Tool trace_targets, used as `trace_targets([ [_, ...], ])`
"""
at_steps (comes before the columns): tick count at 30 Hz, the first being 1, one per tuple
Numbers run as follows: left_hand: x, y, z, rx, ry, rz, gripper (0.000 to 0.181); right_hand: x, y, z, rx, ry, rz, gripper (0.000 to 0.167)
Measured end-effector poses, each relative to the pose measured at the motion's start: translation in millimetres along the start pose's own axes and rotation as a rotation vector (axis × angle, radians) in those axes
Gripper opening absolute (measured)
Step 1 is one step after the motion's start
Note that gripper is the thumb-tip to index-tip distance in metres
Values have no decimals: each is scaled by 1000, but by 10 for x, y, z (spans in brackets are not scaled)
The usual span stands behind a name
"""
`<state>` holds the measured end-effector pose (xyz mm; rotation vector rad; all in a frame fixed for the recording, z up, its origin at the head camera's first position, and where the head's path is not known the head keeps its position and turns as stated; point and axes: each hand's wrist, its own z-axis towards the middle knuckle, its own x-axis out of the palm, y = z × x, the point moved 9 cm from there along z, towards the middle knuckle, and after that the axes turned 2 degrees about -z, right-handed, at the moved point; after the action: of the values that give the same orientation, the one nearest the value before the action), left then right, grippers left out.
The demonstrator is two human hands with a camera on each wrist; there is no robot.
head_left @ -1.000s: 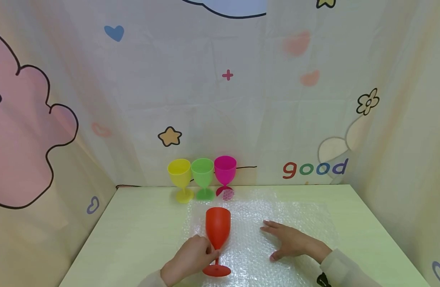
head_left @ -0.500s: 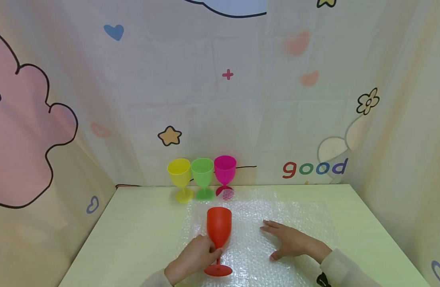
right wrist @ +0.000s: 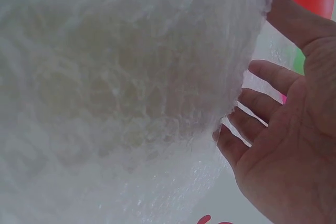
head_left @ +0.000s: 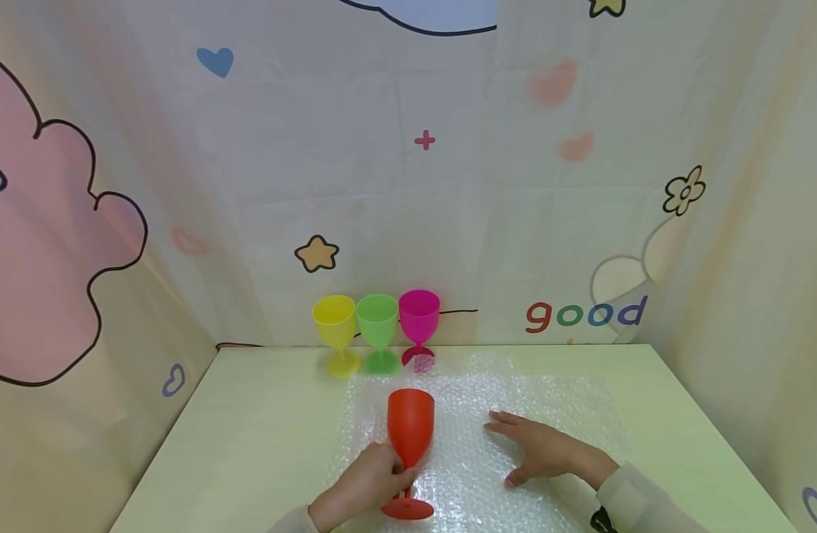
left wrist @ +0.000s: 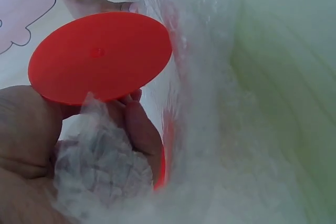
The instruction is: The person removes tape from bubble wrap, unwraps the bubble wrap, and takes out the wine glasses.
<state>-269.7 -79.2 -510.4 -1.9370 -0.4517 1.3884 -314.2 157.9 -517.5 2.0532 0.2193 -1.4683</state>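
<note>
In the head view, a red goblet [head_left: 411,420] lies along the bubble wrap [head_left: 475,444], its cup pointing away and its round foot towards me. My left hand [head_left: 365,481] grips it by the stem. In the left wrist view, the underside of the red foot [left wrist: 100,59] faces the camera, and a crumpled bit of bubble wrap shows beside the curled fingers. Off to the right, my right hand [head_left: 542,446] rests on the wrap with fingers spread. Its fingertips touch the wrap in the right wrist view.
At the back of the pale table [head_left: 262,429] stand a yellow goblet [head_left: 334,322], a green goblet [head_left: 377,322] and a magenta goblet [head_left: 419,314], side by side. A small pink patch [head_left: 423,363] lies at the magenta one's foot. Printed curtains enclose the table.
My left hand and the red goblet have shifted slightly right across the wrap. The right hand stays in place.
</note>
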Motion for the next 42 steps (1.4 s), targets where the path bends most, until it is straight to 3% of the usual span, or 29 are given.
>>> trace_targets([
  [3, -10, -19, -17, 3, -10, -4, 29, 13, -16, 11, 11, 9, 15, 92],
  [9, -66, -113, -44, 93, -41, -21, 32, 9, -12, -3, 12, 4, 21, 92],
  [14, -156, -212, -68, 134, -43, -21, 29, -3, -4, -20, 15, -5, 16, 92],
  [20, -329, -365, -126, 177, -45, -89, 26, -3, -13, -25, 34, 3, 34, 91],
  [27, -573, -474, -180, 230, -93, -95, 27, 3, -17, -42, 16, -2, 36, 91],
  [37, -927, -411, -201, 212, -182, -125, 21, 10, -20, -62, -14, -14, 27, 92],
  [42, -1100, -354, -216, 200, -260, -121, 18, 11, -22, -70, -3, -5, 22, 91],
])
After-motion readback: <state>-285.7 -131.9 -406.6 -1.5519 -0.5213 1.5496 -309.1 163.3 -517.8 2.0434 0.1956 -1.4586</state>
